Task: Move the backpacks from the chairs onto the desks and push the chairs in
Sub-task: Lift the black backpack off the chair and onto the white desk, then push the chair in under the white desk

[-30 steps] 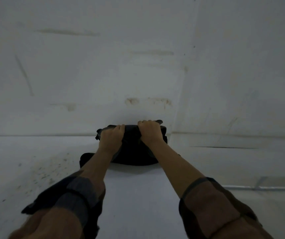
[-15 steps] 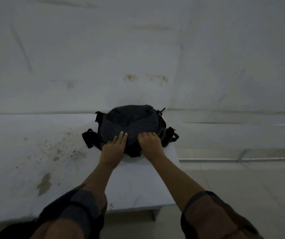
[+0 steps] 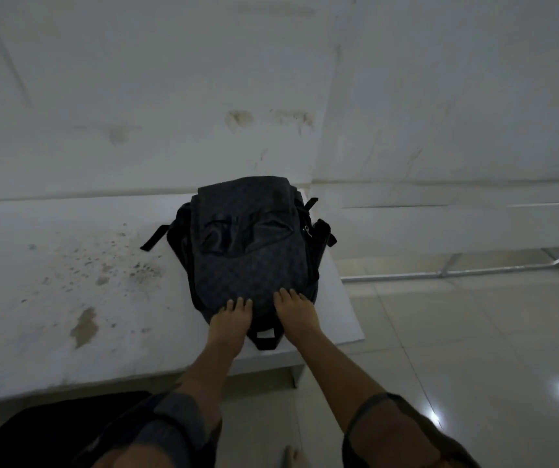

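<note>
A dark checkered backpack (image 3: 251,251) lies flat on the white desk (image 3: 35,339), close to the desk's right end, with its straps spilling out at both sides. My left hand (image 3: 231,319) and my right hand (image 3: 295,312) rest side by side on the bag's near end. Their fingers lie over that edge and the thumbs are hidden. A black chair (image 3: 41,434) shows partly at the bottom left, in front of the desk's near edge and under my left arm.
A stained white wall (image 3: 271,79) rises right behind the desk. The desk top carries brown marks (image 3: 84,327) on its left part. To the right is glossy tiled floor (image 3: 474,349) with a metal bar (image 3: 440,273) low along the wall.
The backpack went from bunched upright in both hands to lying flat on the desk. My hands slid from its top to its near end, and the view pulled back and down.
</note>
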